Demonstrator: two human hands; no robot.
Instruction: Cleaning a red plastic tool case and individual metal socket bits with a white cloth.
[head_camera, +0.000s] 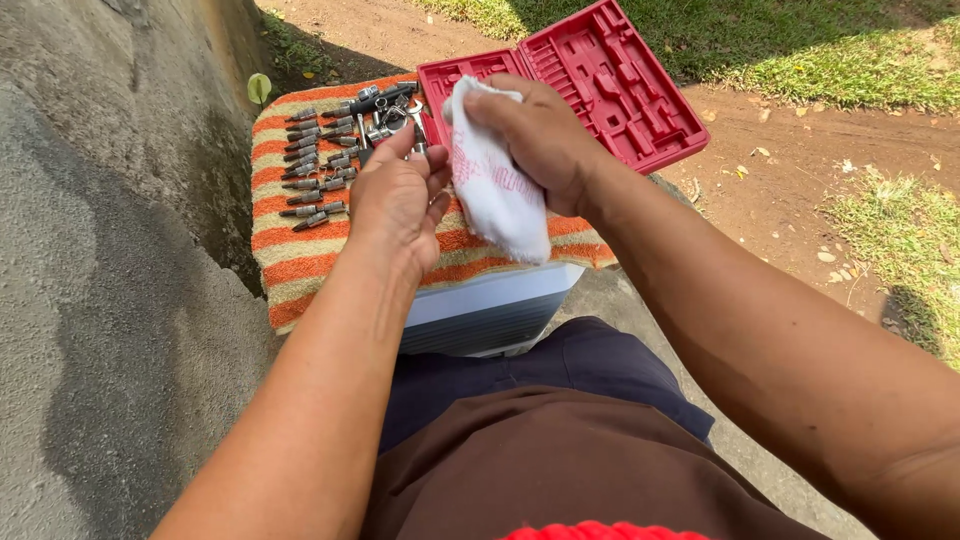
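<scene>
Head view showed the right hand (540, 140) with fingers closed around a white cloth (495, 185), pressing it against whatever small piece the left hand (398, 200) pinched, too hidden to identify. Bits (315, 165) lay in rows on the striped towel (300, 265) beside the open red case (600, 85), spread for easy reach.

bits (315, 170) on towel (300, 270), case (610, 80) right of them, wall (100, 250) left

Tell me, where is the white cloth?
In the head view, the white cloth is in the right hand, beside the left hand, above the striped towel.
</scene>
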